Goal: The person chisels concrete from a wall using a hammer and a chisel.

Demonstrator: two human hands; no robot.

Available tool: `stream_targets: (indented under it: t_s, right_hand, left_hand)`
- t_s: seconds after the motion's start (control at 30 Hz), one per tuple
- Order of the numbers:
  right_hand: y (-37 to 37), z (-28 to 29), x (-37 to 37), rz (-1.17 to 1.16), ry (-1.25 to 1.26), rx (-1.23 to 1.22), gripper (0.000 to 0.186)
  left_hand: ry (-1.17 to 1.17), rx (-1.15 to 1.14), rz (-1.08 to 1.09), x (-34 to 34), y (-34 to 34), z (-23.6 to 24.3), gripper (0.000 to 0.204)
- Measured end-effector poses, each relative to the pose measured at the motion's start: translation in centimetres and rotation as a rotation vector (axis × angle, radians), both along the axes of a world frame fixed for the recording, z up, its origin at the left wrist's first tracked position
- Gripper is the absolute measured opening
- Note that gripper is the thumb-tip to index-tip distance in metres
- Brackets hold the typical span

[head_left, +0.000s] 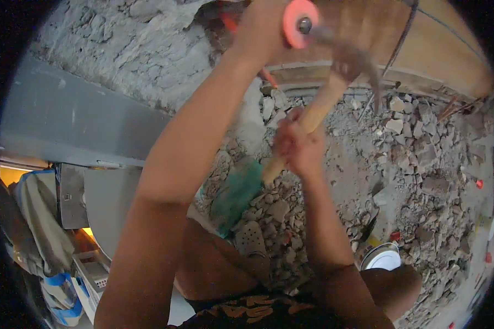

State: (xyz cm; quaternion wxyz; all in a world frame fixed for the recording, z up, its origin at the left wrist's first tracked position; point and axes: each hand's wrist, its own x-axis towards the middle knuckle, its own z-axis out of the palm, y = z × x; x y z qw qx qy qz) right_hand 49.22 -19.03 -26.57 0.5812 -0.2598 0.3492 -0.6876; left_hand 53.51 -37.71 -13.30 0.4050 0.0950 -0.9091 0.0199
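High in the view, my left hand (262,32) is wrapped round a chisel with a round pink-orange guard (295,34) and a metal striking end. The chisel's tip is hidden near a dark hole in the rough grey wall (132,49). Lower and to the right, my right hand (303,149) grips the wooden handle of a claw hammer (323,103). The blurred hammer head is close to the chisel's striking end; I cannot tell whether they touch. Orange-red pieces show behind my left wrist.
Broken masonry rubble (417,142) covers much of the floor. A green piece (236,192) lies by a grey clog (251,239). A brown board (439,49) stands at the far right, a white-lidded bucket (381,257) near my right knee. Left are a grey beam (77,112) and draped cloth (41,219).
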Motion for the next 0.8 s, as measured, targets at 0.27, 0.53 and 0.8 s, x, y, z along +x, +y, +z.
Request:
stream_targets:
  t_s: [0.27,0.53,0.8]
  right_hand:
    - [4.8,5.1,-8.9,-0.596,0.083,-0.474,0.019]
    - [0.4,-0.8,-0.6,-0.099,-0.016,-0.153,0.007]
    - [3.6,1.0,-7.2,-0.611,0.483,-0.308,0.013]
  left_hand:
    - [-0.06,0.005,0.152,0.5,-0.6,-0.5,0.03]
    - [-0.091,0.027,0.151,0.2,0.1,0.0,0.032]
    - [-0.064,0.087,0.22,0.7,0.5,0.2,0.024]
